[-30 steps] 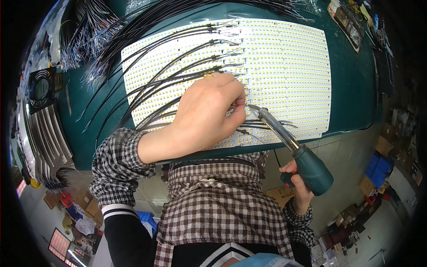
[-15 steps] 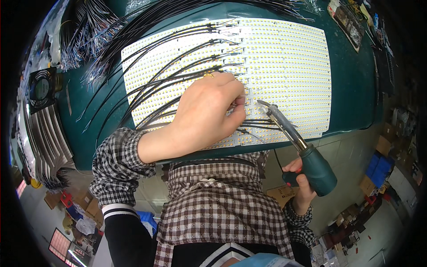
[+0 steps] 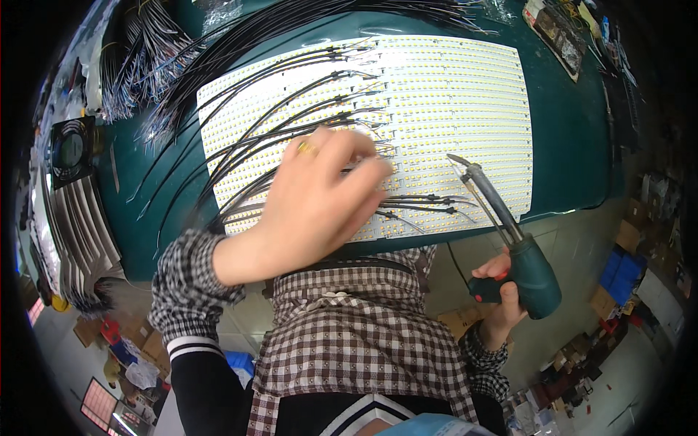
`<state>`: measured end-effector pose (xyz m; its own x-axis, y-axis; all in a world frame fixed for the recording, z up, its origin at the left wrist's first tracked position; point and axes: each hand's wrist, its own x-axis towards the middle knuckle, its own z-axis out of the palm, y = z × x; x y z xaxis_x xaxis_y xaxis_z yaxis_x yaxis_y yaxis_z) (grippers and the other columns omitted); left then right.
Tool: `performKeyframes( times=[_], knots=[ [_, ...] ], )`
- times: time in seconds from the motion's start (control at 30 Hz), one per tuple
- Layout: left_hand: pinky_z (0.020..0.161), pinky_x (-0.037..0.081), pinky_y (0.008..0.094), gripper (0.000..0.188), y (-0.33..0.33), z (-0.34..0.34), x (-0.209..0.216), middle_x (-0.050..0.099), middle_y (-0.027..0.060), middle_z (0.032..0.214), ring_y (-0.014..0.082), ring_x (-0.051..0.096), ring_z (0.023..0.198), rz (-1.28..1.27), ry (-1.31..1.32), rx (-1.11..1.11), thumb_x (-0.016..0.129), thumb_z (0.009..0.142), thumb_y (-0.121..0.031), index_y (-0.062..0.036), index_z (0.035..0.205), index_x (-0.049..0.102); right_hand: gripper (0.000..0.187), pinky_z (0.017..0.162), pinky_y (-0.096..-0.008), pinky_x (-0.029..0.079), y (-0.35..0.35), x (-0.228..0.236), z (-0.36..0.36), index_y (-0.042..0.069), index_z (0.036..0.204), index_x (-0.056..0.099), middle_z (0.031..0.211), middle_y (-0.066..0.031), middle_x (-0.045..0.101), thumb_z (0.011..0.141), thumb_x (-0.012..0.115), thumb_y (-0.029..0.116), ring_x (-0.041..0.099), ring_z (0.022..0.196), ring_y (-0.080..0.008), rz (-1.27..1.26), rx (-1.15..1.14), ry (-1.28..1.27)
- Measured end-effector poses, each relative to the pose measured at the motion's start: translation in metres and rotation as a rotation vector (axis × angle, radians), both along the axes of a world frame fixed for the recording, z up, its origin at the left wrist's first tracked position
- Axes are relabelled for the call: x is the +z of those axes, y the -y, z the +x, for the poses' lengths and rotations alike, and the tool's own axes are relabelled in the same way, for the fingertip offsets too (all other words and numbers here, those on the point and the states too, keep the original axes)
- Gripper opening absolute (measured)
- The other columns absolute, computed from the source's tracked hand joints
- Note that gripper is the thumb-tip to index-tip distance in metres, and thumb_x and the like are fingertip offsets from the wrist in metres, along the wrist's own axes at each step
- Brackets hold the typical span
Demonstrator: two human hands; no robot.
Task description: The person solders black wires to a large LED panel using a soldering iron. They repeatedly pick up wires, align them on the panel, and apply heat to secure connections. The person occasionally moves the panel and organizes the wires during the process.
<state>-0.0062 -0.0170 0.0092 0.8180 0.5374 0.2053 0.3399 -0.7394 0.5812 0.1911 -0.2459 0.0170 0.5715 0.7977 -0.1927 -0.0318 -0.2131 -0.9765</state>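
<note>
My left hand [image 3: 320, 192] is over the middle of a white LED board panel [image 3: 465, 94], its fingers bent, a little blurred, with a gap between thumb and forefinger. Nothing shows between them; the fingertips' undersides are hidden. Black wires [image 3: 269, 120] run across the panel's left half, their thin ends lying along its middle seam. More black cables [image 3: 429, 200] lie near its front edge, to the right of my left hand. My right hand [image 3: 507, 294] is closed around the handle of a dark green soldering gun [image 3: 534, 276]. Its tip points up-left, over the panel's right half.
The panel lies on a green-covered table [image 3: 574, 145]. Bundles of wires [image 3: 149, 58] are heaped at the far left. A small black fan [image 3: 71, 149] and stacked strips [image 3: 83, 225] sit along the left edge. A worn flat box [image 3: 556, 36] lies at the far right.
My left hand has drawn back to the left, and its thumb and forefinger have parted. The soldering gun has moved right, its tip now away from the middle seam.
</note>
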Motion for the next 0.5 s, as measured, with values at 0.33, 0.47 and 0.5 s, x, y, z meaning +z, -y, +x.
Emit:
performKeyframes(
  times=[0.33, 0.47, 0.5],
  knots=[
    [0.064, 0.042, 0.0361, 0.019, -0.012, -0.029, 0.012, 0.056, 0.0064, 0.081, 0.0254, 0.056, 0.075, -0.022, -0.281, -0.236, 0.073, 0.076, -0.014, -0.0088, 0.088, 0.059, 0.064, 0.063, -0.0347, 0.059, 0.009, -0.013, 0.021, -0.018, 0.125, 0.041, 0.089, -0.0157, 0.057, 0.092, 0.057, 0.036, 0.06, 0.079, -0.0243, 0.227, 0.004, 0.003],
    [0.061, 0.045, 0.0366, 0.017, -0.016, -0.031, 0.014, 0.056, 0.0076, 0.081, 0.0265, 0.058, 0.07, -0.077, -0.247, -0.284, 0.071, 0.076, -0.007, -0.0066, 0.088, 0.059, 0.067, 0.061, -0.0359, 0.058, 0.004, -0.009, 0.021, -0.018, 0.121, 0.047, 0.085, -0.0151, 0.06, 0.085, 0.066, 0.035, 0.063, 0.074, -0.0256, 0.261, -0.11, -0.013],
    [0.06, 0.046, 0.0361, 0.017, -0.017, -0.031, 0.014, 0.056, 0.0079, 0.08, 0.0267, 0.058, 0.069, -0.108, -0.214, -0.273, 0.07, 0.076, -0.004, -0.0058, 0.088, 0.059, 0.067, 0.061, -0.0359, 0.058, 0.005, -0.009, 0.021, -0.018, 0.121, 0.046, 0.086, -0.0152, 0.06, 0.086, 0.065, 0.035, 0.063, 0.074, -0.0256, 0.264, -0.115, -0.018]
  ],
)
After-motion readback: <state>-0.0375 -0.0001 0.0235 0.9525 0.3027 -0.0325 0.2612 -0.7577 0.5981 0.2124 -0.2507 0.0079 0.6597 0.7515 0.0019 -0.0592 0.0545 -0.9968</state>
